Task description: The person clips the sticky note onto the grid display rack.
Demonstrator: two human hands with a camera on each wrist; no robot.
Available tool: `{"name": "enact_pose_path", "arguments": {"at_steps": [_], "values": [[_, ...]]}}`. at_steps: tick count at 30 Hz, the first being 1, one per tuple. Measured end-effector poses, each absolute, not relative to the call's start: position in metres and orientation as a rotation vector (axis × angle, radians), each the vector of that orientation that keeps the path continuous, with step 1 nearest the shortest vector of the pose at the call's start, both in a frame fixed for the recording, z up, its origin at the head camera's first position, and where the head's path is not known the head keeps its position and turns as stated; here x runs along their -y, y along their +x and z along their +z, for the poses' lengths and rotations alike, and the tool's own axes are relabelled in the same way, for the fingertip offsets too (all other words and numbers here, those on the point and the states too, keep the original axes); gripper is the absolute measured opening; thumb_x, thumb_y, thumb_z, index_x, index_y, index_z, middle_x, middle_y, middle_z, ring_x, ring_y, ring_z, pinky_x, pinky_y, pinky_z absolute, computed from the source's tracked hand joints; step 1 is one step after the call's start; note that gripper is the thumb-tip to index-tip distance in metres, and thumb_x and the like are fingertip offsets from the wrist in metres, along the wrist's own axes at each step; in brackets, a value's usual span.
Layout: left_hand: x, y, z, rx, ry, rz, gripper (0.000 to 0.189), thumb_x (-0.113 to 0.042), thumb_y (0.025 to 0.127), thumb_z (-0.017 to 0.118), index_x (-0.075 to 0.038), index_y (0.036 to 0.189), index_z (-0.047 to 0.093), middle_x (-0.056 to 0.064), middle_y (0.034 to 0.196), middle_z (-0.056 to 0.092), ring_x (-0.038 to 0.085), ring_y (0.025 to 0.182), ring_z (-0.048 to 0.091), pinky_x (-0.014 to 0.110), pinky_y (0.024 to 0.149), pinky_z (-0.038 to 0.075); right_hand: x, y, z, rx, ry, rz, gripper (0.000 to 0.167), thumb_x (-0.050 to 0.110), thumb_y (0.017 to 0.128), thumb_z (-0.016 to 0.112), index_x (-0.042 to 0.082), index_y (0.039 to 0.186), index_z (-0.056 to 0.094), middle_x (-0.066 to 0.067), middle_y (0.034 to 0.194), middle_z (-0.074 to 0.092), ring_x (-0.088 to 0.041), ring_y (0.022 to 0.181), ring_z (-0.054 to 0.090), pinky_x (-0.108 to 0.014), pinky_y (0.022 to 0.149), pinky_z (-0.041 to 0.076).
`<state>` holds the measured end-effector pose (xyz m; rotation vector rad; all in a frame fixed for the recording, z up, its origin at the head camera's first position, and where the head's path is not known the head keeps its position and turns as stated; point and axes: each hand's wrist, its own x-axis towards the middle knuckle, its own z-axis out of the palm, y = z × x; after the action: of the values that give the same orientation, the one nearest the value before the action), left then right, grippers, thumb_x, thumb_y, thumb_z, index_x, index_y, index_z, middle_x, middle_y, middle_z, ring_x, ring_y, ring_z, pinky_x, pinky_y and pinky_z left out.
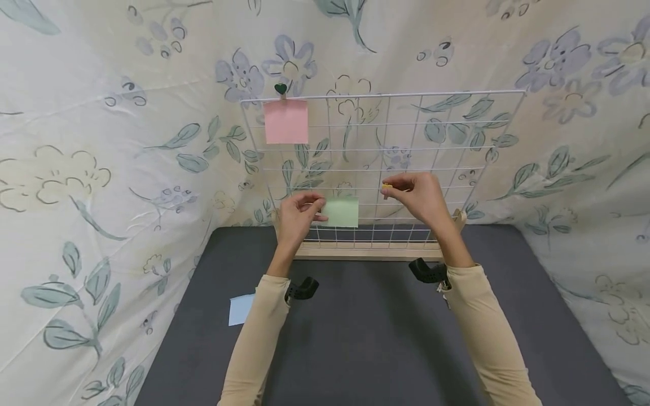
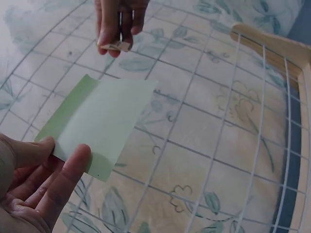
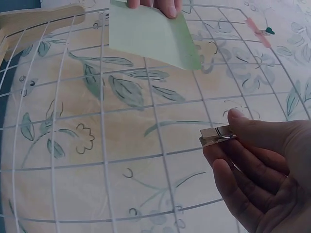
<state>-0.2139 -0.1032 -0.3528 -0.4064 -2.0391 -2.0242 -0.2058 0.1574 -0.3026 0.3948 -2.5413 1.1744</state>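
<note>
My left hand (image 1: 298,217) pinches a green sticky note (image 1: 341,212) by its left edge, thumb on one face and fingers behind. The note hangs in front of the lower part of a white wire grid (image 1: 384,149). To its right, my right hand (image 1: 418,194) holds a small wooden clothespin (image 3: 217,135) between thumb and fingertips; a yellow bit shows on it in the head view. A pink sticky note (image 1: 286,122) hangs at the grid's top left, held by a clothespin with a dark green heart (image 1: 280,88).
The grid stands in a wooden base (image 1: 368,251) at the back of a dark table (image 1: 355,338). A blue sticky note (image 1: 241,310) lies on the table, partly behind the left sleeve. Floral cloth (image 1: 152,169) hangs behind and at both sides.
</note>
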Motion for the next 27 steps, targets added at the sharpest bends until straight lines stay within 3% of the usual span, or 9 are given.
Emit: {"name": "enact_pose_path", "arguments": {"at_steps": [8,14,27], "values": [[0.098,-0.212,-0.337,2.056,-0.433,-1.995,0.018,0.0,0.092,0.066,0.012,0.105,0.068,0.026,0.103,0.067,0.042,0.082,0.067,0.038,0.064,0.064,-0.155,-0.205,-0.287,2.504,0.372,1.201,0.023,0.017,0.09,0.074,0.002,0.106,0.075,-0.014,0.093,0.074,-0.027,0.081,0.067,-0.018,0.056,0.046],[0.088,-0.194,-0.316,2.058,-0.473,-1.978,0.017,0.007,0.091,0.063,0.017,0.105,0.065,0.03,0.102,0.066,0.045,0.081,0.067,0.043,0.066,0.064,-0.15,-0.205,-0.276,2.486,0.405,1.228,0.024,0.018,0.09,0.074,0.002,0.108,0.075,-0.015,0.096,0.074,-0.029,0.083,0.068,-0.016,0.057,0.048],[0.084,-0.195,-0.291,1.977,-0.544,-1.893,0.014,0.009,0.09,0.063,0.019,0.101,0.065,0.032,0.097,0.066,0.046,0.08,0.066,0.045,0.065,0.063,-0.153,-0.212,-0.25,2.427,0.384,1.227,0.025,0.02,0.09,0.073,0.002,0.107,0.074,-0.015,0.093,0.073,-0.014,0.07,0.064,-0.014,0.057,0.048]]}}
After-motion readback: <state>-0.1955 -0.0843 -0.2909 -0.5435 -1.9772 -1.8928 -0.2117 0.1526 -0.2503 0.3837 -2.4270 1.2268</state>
